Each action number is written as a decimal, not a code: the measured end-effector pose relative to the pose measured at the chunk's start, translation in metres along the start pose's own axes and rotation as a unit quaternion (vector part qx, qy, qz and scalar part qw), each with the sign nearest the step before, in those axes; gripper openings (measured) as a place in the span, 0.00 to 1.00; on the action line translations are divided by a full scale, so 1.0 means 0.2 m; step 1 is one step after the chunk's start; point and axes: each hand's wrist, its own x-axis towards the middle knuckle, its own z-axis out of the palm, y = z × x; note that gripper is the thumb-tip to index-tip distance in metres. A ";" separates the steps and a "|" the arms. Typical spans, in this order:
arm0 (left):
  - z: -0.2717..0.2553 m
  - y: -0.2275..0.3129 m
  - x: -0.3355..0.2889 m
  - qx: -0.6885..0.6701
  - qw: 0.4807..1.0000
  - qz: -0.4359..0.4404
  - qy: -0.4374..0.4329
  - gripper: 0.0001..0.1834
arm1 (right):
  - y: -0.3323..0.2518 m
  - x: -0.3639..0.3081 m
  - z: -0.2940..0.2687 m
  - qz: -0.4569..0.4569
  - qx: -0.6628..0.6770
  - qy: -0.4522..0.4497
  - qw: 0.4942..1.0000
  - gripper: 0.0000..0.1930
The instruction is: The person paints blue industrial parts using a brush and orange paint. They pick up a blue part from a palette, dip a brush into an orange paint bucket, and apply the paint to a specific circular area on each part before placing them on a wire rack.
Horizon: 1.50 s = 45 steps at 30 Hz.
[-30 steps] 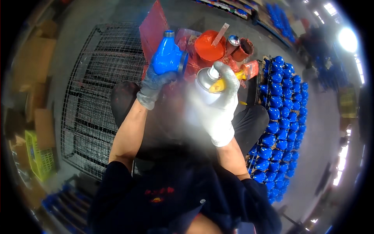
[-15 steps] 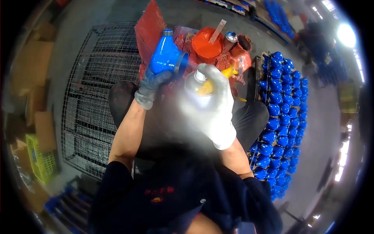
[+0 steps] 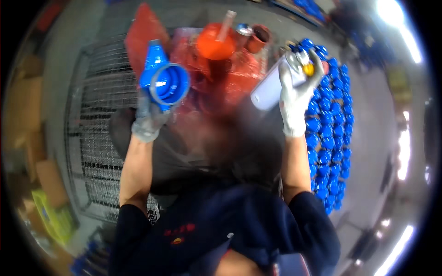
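In my left hand (image 3: 149,117), gloved in dark-stained grey, is a hollow blue pipe fitting (image 3: 152,76). Its wide round opening faces me and its narrow neck points up and away. My right hand (image 3: 298,92), in a white glove, grips a white spray can (image 3: 271,87) that lies tilted, its metal top up by the fingers. Something yellow (image 3: 308,69) shows between the fingers and thumb of that hand; its kind is hidden. Between and beyond my hands stands an orange-red paint tub (image 3: 209,48) with a pale flat stick (image 3: 226,25) in it.
Beside the tub are a can with a silvery top (image 3: 244,30) and a red-coated cup (image 3: 259,39). Red-smeared plastic (image 3: 244,69) and a red board (image 3: 143,41) lie around. Rows of blue fittings (image 3: 325,133) stand at the right; a wire rack (image 3: 103,138) is at the left.
My hands have moved apart: the spray can went right and tipped over sideways. The fitting moved left and turned its opening toward me. My view has shifted too.
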 end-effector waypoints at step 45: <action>0.00 -0.04 0.07 -0.054 0.991 -0.077 -0.099 0.55 | 0.29 -0.23 0.20 0.405 0.569 0.016 0.716 0.18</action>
